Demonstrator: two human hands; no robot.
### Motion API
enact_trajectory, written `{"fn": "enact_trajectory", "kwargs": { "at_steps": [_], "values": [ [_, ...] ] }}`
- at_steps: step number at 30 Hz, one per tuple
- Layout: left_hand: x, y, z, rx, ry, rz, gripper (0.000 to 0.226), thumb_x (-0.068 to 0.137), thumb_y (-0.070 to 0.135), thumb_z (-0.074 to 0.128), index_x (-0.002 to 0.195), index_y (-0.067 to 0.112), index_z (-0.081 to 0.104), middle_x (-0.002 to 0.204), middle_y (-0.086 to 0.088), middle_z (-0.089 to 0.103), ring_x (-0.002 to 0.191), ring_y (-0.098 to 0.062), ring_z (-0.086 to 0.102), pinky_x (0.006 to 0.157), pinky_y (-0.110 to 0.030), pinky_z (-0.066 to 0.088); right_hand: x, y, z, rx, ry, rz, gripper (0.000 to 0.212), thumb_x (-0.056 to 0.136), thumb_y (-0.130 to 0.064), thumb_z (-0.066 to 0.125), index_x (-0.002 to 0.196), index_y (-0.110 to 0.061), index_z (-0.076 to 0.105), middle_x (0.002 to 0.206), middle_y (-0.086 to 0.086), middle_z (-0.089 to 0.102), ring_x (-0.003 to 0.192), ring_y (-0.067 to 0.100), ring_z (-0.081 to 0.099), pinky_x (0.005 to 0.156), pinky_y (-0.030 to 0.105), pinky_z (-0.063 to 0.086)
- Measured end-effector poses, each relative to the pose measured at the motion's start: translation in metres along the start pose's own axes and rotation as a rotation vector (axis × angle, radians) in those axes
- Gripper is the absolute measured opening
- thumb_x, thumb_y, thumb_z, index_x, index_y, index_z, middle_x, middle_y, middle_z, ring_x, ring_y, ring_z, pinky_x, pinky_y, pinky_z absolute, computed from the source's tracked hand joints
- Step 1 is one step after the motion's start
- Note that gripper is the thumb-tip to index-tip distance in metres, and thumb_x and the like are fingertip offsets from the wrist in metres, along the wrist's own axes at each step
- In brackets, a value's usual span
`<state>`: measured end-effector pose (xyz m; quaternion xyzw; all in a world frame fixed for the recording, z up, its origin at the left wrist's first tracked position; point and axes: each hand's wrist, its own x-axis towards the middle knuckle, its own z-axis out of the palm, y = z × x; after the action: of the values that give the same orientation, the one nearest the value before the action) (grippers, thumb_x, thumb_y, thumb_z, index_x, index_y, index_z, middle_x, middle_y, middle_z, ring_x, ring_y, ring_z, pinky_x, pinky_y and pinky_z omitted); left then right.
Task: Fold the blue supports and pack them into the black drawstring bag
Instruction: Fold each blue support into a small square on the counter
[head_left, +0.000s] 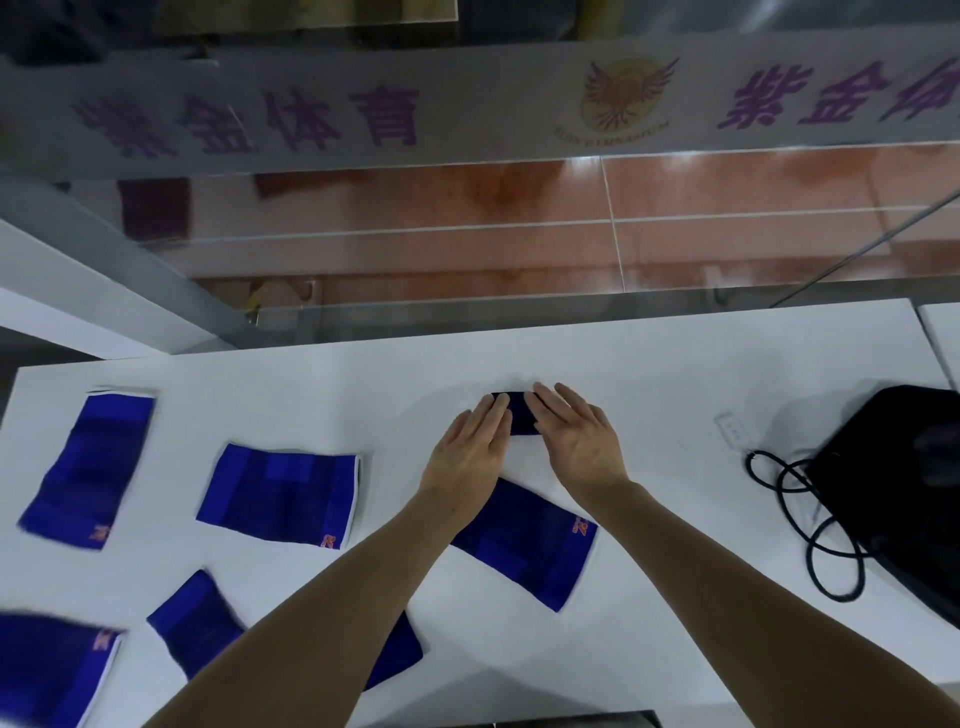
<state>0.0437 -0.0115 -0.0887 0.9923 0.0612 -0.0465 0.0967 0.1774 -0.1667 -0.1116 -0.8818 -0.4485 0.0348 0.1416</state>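
Observation:
A small folded blue support (519, 415) lies on the white table (311, 374), mostly hidden under my hands. My left hand (470, 449) and my right hand (579, 436) lie flat on its two ends, fingers stretched out. Another blue support (524, 540) lies flat just below my wrists. Several more blue supports lie to the left, among them one at the far left (88, 467), one at centre left (283, 493), and one (202, 623) partly under my left forearm. The black drawstring bag (893, 478) sits at the right edge, its cord (800, 525) looped on the table.
A small white tag (732, 431) lies between my right hand and the bag. A glass wall with purple lettering stands right behind the table's far edge. One more blue support (52, 670) reaches the bottom left corner.

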Motion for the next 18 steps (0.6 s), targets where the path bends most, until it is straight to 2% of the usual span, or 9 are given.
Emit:
{"fn": "enact_trajectory", "kwargs": {
  "at_steps": [2,4,13,18],
  "values": [
    [-0.002,0.0,0.002,0.003,-0.124,-0.009,0.063,0.102,0.009,0.04,0.16,0.002,0.018,0.17,-0.016,0.009,0.157,-0.031,0.009,0.127,-0.043,0.017,0.002,0.001,0.004,0.013,-0.069,0.046,0.044,0.099,-0.013,0.065,0.142,-0.013,0.059,0.15,0.003,0.057,0.136,0.032,0.056,0.095,0.045,0.057],
    [0.002,-0.001,0.002,0.003,-0.202,-0.029,0.067,0.105,0.012,0.035,0.161,0.004,0.0,0.17,-0.013,-0.009,0.158,-0.028,-0.008,0.128,-0.041,0.003,0.006,0.0,0.007,0.045,-0.119,0.109,0.044,0.101,-0.016,0.062,0.145,-0.014,0.057,0.151,0.002,0.056,0.137,0.028,0.056,0.098,0.044,0.056],
    [0.016,0.007,0.002,0.004,-0.286,-0.099,0.07,0.107,0.015,0.037,0.161,0.007,-0.006,0.17,-0.011,-0.016,0.157,-0.029,-0.012,0.128,-0.043,0.005,0.02,0.004,0.006,0.096,-0.231,0.152,0.046,0.109,-0.024,0.046,0.155,-0.019,0.043,0.16,-0.002,0.045,0.152,0.021,0.036,0.122,0.039,0.032],
    [0.018,0.007,0.0,0.015,-0.314,-0.11,0.068,0.107,0.018,0.035,0.162,0.008,-0.003,0.17,-0.011,-0.016,0.157,-0.03,-0.011,0.128,-0.044,0.005,0.016,0.004,0.009,0.126,-0.219,0.152,0.047,0.11,-0.025,0.044,0.156,-0.019,0.041,0.161,-0.002,0.043,0.152,0.021,0.034,0.124,0.04,0.031]
  ]
}}
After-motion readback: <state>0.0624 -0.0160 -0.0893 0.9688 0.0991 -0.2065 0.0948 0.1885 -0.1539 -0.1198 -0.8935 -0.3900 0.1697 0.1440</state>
